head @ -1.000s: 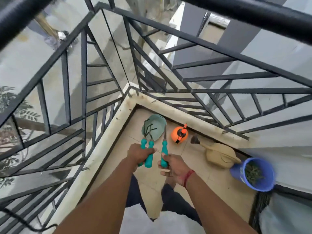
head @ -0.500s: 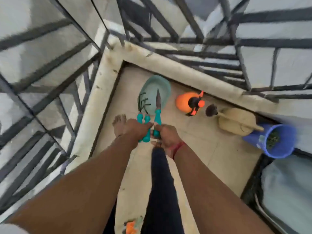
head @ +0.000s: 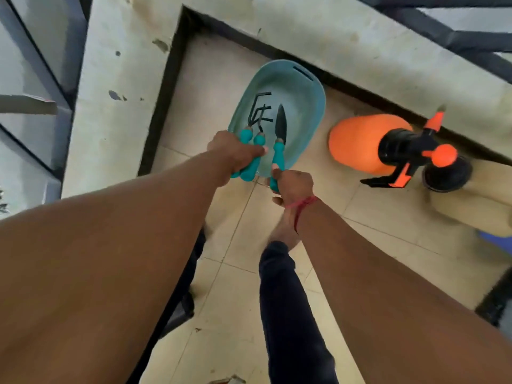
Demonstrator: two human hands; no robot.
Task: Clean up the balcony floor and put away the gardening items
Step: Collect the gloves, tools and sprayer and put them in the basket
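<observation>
A teal plastic basket (head: 304, 87) stands on the tiled floor in the balcony corner. My left hand (head: 235, 153) is shut on two teal-handled hand rakes (head: 256, 123), and their black prongs hang over the inside of the basket. My right hand (head: 293, 184) grips a teal-handled trowel (head: 280, 126), whose black pointed blade also reaches over the basket. The handles of all the tools cross the basket's near rim.
An orange pressure sprayer (head: 363, 142) with a black and orange pump top lies on the floor right of the basket. A beige watering can (head: 476, 206) sits further right. A concrete kerb (head: 116, 79) and black railings bound the corner. My legs stand on the tiles below.
My head has dropped closer to the floor, so the basket looks larger. Both hands have lowered the tools until their metal ends are over the basket.
</observation>
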